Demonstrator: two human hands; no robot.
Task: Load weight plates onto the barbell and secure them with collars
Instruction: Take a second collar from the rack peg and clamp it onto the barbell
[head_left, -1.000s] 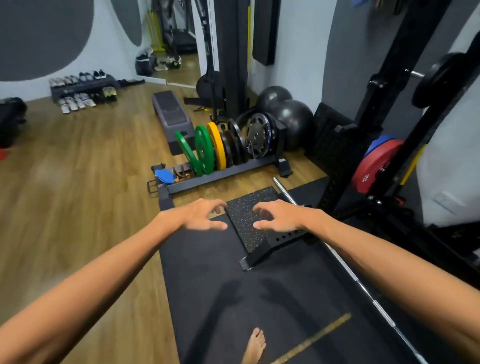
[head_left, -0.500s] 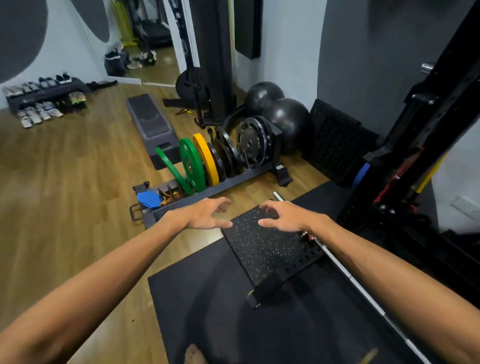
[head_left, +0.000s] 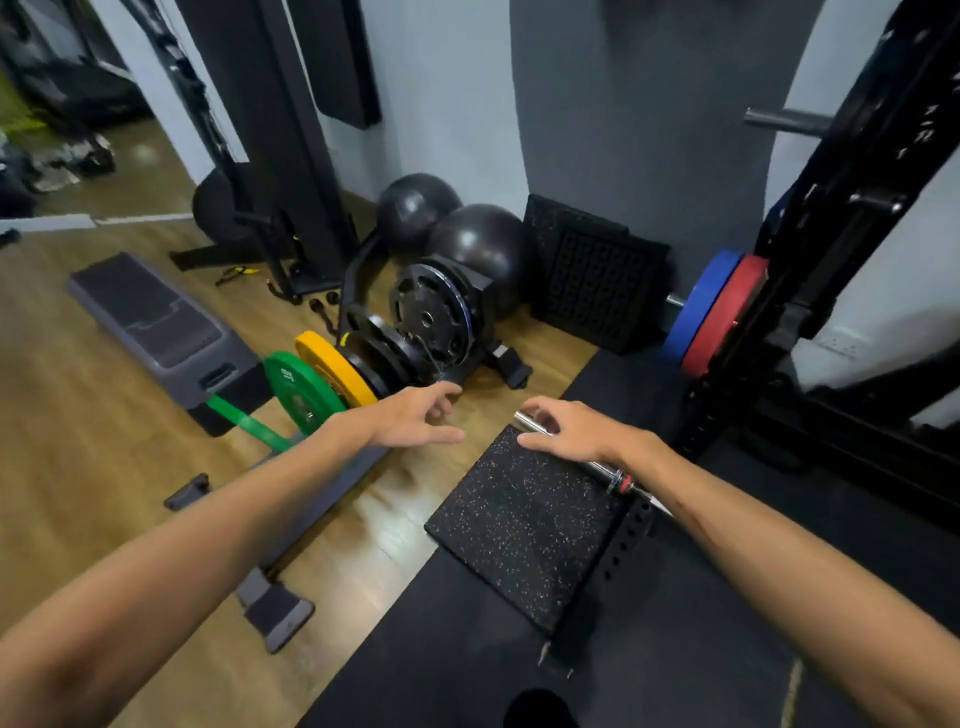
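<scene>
At centre frame, both hands reach forward, fingers spread and empty: left hand near racked weight plates, right hand hovering over the barbell sleeve on a speckled mat.

Wood-plank floor fills frame left; black rubber matting lower right. Pale wall with a dark grey panel at top centre. Grey step platform left. Two dark exercise balls, possibly rubber, against the wall.
</scene>
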